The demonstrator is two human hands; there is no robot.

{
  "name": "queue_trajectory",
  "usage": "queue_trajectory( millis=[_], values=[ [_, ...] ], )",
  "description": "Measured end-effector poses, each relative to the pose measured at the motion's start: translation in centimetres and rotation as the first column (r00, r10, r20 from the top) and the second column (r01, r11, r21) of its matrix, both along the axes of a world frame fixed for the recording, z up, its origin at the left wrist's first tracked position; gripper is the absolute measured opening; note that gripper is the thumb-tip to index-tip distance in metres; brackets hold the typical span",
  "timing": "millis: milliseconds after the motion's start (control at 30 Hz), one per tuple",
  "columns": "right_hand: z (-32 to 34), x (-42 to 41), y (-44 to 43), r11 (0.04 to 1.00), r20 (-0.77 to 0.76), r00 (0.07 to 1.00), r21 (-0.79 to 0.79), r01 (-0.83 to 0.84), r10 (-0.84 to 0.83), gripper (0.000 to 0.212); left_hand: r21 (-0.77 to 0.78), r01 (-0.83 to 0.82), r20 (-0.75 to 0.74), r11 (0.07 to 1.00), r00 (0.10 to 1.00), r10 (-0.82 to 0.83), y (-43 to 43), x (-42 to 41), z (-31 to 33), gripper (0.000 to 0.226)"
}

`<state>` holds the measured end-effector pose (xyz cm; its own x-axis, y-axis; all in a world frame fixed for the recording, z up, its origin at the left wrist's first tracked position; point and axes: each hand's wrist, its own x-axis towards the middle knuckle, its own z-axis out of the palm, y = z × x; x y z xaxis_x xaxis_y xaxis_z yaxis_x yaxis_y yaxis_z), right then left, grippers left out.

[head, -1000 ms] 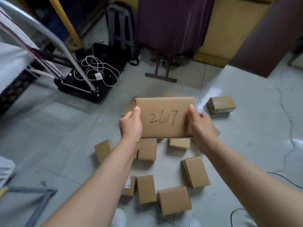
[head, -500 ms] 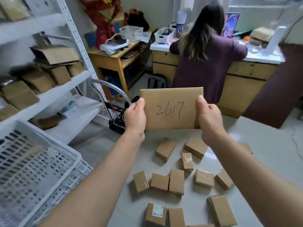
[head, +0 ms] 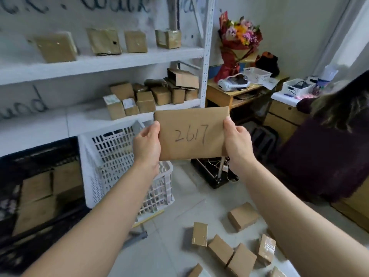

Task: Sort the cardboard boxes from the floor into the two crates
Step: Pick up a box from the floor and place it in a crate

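Fingers (head: 155, 126): left hand (head: 146, 145), right hand (head: 237, 141) grip box (head: 189, 134) ends | long axis left-right | 2617 face upright

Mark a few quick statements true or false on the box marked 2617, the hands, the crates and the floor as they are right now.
1. The left hand and right hand grip the cardboard box marked 2617 by its two side edges. True.
2. The black crate holds nothing. False: flat cardboard boxes lie inside it.
3. The white crate stands beside the black crate, on its right in the view. True.
4. Every box is off the floor. False: several small boxes still lie on the floor at lower right.
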<state>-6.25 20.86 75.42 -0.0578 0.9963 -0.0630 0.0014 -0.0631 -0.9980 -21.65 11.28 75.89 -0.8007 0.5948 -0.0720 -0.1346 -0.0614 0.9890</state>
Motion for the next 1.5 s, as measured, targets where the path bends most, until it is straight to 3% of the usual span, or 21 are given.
queue_trajectory(
  millis=[133, 367, 700, 900, 967, 1100, 1300, 1400, 1500],
  values=[
    [0.3, -6.5, -2.0, 0.984, 0.033, 0.984, -0.004, -0.177, 0.177, 0.046, 0.019, -0.138, 0.031, 0.990, 0.990, 0.137, -5.2, -4.5, 0.2, 0.020],
    [-0.9, -19.6, -6.6, 0.916, 0.068, 0.914, 0.003, -0.402, 0.401, 0.031, 0.039, -0.365, 0.068, 0.930, 0.930, 0.362, -13.0, -14.3, -0.8, 0.019],
    [-5.8, -41.2, -13.0, 0.796, 0.210, 0.771, -0.073, -0.600, 0.601, 0.036, -0.132, -0.518, 0.138, 0.845, 0.835, 0.533, -21.4, -32.2, -6.0, 0.018],
    [-10.0, -47.8, -13.6, 0.727, 0.308, 0.664, -0.185, -0.661, 0.681, 0.026, -0.313, -0.454, 0.231, 0.834, 0.815, 0.531, -23.8, -38.2, -10.9, 0.011],
    [-11.4, -49.3, -13.2, 0.693, 0.324, 0.619, -0.224, -0.685, 0.716, 0.025, -0.366, -0.396, 0.269, 0.842, 0.821, 0.503, -24.1, -39.1, -12.8, 0.022],
    [-13.9, -52.2, -12.4, 0.623, 0.380, 0.507, -0.311, -0.717, 0.773, 0.044, -0.482, -0.274, 0.359, 0.832, 0.805, 0.473, -24.1, -40.0, -15.8, 0.029],
    [-17.2, -56.6, -12.4, 0.489, 0.398, 0.319, -0.464, -0.738, 0.860, 0.049, -0.501, -0.177, 0.554, 0.847, 0.686, 0.471, -23.8, -40.8, -19.9, 0.043],
    [-19.3, -58.1, -12.7, 0.473, 0.478, 0.247, -0.439, -0.764, 0.843, 0.047, -0.485, -0.197, 0.647, 0.852, 0.574, 0.502, -23.6, -41.1, -21.8, 0.044],
    [-21.8, -58.8, -12.9, 0.492, 0.579, 0.189, -0.426, -0.759, 0.793, 0.050, -0.477, -0.164, 0.688, 0.864, 0.541, 0.483, -23.3, -41.4, -23.8, 0.044]
  ],
)
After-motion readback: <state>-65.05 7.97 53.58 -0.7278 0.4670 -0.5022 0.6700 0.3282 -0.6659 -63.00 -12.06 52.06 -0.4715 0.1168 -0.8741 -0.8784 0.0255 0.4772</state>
